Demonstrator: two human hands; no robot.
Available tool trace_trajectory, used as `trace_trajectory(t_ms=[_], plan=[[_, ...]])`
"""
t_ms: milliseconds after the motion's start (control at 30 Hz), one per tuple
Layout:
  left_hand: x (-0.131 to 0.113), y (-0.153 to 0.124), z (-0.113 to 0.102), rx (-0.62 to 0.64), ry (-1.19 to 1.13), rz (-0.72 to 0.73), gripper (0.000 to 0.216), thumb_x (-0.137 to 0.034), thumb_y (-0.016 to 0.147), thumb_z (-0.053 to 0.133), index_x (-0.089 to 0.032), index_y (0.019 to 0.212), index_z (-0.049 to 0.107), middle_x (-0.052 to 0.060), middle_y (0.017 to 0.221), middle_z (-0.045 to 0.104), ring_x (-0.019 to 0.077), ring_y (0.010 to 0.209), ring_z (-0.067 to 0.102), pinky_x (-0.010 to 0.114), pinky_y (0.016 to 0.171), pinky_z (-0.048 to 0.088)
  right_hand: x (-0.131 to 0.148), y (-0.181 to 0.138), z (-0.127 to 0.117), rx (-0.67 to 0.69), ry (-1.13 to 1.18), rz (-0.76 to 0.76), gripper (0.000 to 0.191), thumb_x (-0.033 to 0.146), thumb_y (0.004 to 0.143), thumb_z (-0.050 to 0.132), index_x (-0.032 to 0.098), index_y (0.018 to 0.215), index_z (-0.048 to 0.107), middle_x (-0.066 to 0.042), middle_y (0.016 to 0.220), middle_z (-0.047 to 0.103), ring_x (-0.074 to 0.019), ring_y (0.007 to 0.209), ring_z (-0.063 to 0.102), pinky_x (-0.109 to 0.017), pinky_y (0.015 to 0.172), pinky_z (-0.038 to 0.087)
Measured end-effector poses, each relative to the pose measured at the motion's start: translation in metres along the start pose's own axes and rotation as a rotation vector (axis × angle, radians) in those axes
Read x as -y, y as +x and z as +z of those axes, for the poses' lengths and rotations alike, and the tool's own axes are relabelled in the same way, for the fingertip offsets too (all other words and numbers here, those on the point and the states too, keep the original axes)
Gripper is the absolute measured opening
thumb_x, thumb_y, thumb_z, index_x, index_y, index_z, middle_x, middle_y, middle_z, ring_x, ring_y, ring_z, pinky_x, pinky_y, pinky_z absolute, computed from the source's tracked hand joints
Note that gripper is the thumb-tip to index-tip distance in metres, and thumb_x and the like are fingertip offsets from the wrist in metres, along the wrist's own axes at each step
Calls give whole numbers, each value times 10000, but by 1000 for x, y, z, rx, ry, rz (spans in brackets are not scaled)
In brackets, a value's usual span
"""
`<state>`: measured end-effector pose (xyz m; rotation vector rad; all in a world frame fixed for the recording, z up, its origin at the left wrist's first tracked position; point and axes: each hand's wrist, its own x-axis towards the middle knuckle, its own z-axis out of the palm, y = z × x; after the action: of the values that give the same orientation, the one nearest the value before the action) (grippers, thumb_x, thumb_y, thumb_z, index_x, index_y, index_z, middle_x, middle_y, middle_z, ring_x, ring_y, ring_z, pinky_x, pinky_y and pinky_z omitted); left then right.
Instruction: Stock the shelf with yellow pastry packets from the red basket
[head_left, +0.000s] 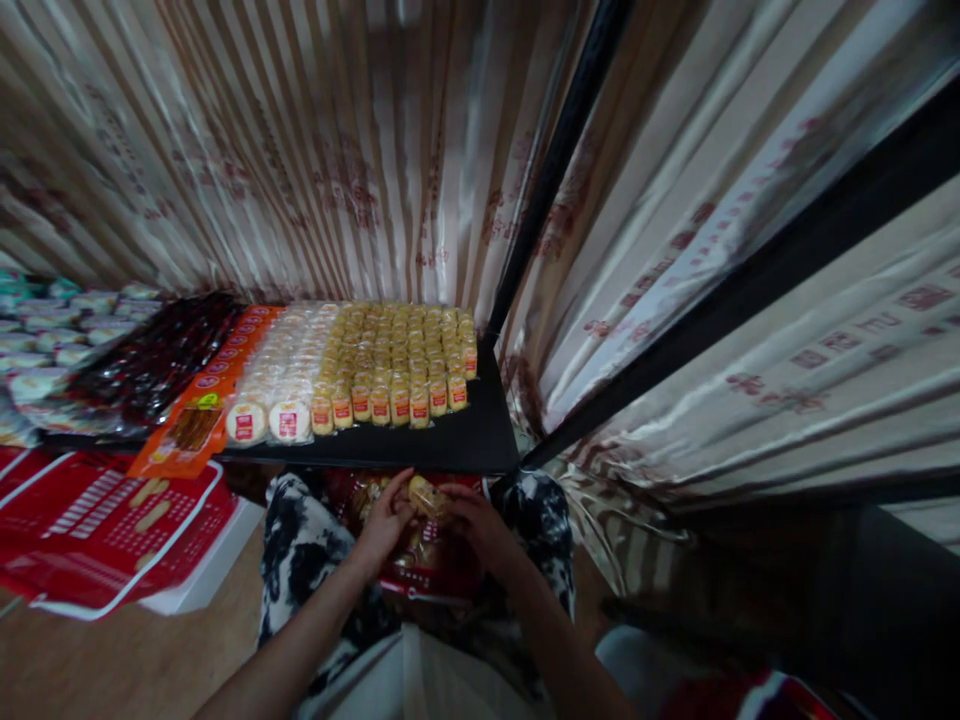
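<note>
Between my two hands is a small yellowish pastry in a clear wrapper (pixel 425 497). The fingers of my left hand (pixel 387 517) are closed against its left side, and those of my right hand (pixel 471 512) grip its right side. Below them, a red plastic basket (pixel 431 582) rests between my knees, with more wrapped pieces inside, partly hidden by my hands. Just ahead, on a black shelf (pixel 450 447), rows of similar yellow wrapped pastries (pixel 397 365) stand closely packed, several with orange-red labels facing me.
Left of the yellow rows lie white round wrapped pastries (pixel 268 420), an orange snack packet (pixel 196 425) and dark glossy packets (pixel 154 355). A red bag with white handles (pixel 112 530) sits at lower left. Striped curtains (pixel 337 150) and black poles (pixel 559 165) enclose the shelf.
</note>
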<state>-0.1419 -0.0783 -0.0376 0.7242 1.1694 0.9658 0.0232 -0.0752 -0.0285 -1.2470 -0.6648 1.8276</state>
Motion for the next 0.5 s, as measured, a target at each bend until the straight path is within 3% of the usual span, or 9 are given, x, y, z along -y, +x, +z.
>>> trace_trajectory(t_ms=[167, 300, 500], plan=[[-20, -1, 5, 29, 166, 105, 542, -295, 636, 701, -165, 1143, 562, 35, 863, 653, 149, 790, 597, 258, 733, 465, 13, -5, -2, 47, 89, -9, 260, 299, 571, 663, 197, 809, 684, -24, 819, 685, -180, 764, 603, -276, 671, 440], [-31, -2, 12, 65, 112, 115, 482, -379, 578, 764, -173, 976, 586, 62, 985, 648, 179, 897, 606, 286, 789, 480, 20, -8, -6, -4, 70, 13, 301, 295, 592, 608, 197, 868, 674, -30, 876, 680, -176, 806, 587, -231, 620, 414], [-39, -1, 25, 69, 52, 60, 494, -523, 541, 761, -182, 783, 500, -1, 768, 626, 125, 668, 601, 254, 644, 492, 21, -8, -4, 4, 23, 17, 381, 470, 638, 593, 212, 916, 628, -36, 825, 661, -151, 644, 548, -210, 464, 321]])
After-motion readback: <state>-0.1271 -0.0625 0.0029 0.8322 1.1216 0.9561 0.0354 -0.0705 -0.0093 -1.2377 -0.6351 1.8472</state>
